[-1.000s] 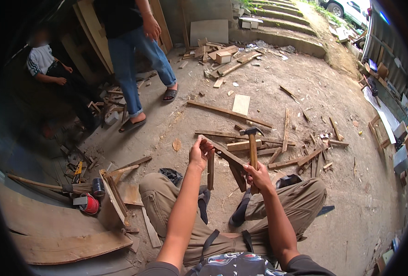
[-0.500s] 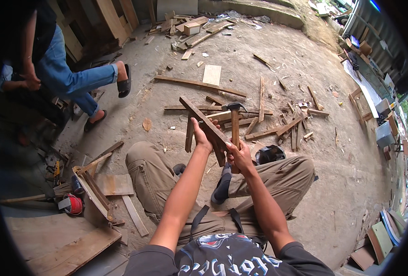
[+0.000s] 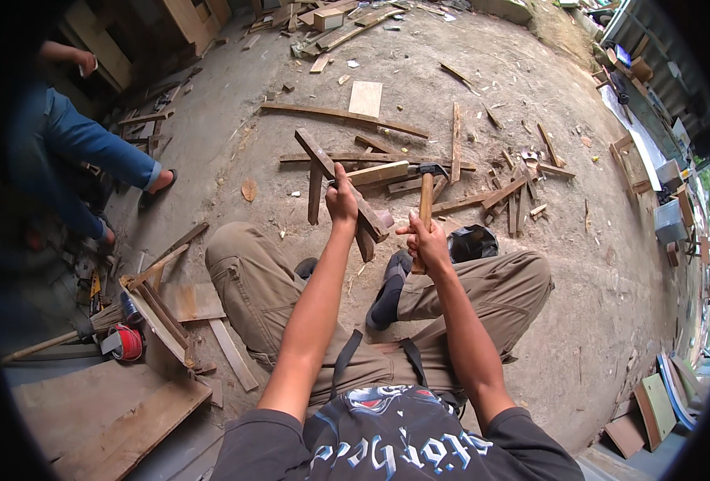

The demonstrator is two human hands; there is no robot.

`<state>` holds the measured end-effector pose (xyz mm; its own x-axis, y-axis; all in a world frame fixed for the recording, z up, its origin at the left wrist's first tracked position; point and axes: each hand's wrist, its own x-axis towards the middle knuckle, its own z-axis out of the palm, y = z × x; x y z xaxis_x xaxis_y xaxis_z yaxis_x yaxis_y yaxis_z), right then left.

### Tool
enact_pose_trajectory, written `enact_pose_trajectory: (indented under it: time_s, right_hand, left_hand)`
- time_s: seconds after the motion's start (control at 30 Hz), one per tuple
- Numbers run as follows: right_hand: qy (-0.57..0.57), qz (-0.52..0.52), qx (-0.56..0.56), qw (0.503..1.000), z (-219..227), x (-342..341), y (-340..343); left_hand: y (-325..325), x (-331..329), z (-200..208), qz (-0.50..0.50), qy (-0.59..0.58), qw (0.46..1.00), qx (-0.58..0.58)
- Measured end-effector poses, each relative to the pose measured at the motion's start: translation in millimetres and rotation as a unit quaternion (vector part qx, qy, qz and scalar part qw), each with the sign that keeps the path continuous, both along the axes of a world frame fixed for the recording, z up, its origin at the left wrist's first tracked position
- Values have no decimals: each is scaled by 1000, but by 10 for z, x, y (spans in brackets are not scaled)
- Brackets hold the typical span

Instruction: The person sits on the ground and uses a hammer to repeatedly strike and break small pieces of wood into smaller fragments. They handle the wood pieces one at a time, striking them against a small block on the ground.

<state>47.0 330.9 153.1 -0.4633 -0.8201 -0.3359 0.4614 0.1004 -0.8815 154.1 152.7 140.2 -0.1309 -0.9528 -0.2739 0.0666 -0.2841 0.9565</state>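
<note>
Right hand [image 3: 425, 243], fingers wrapped around the hammer [image 3: 426, 200], has come off the wood frame [image 3: 316, 151] to just beside it, leaving the frame, above the floor [image 3: 595, 321], apparently supported by the left hand's [image 3: 342, 198] grasp alone.

The dusty floor [image 3: 563, 321] carries scattered wooden strips [image 3: 456, 144], a pale board [image 3: 365, 99] and a leaf [image 3: 248, 189].
</note>
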Motion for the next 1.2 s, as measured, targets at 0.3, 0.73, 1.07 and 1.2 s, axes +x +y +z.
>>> enact_pose_trajectory:
  time_s: [0.3,0.73,1.07,1.2]
  right_hand:
    - [51,-3,-52,997,141,385,55]
    - [144,111,27,983,905,991,768]
    - [-13,173,64,983,1091,1021,751]
    - [-51,188,75,978,1138,997,753]
  left_hand:
    - [-261,486,47,52,72,992,88]
    - [-531,784,396,-71,417,906,-14]
    - [-370,743,876,-122,342,926,-100]
    - [-400,756,837,-128,331,926,-129]
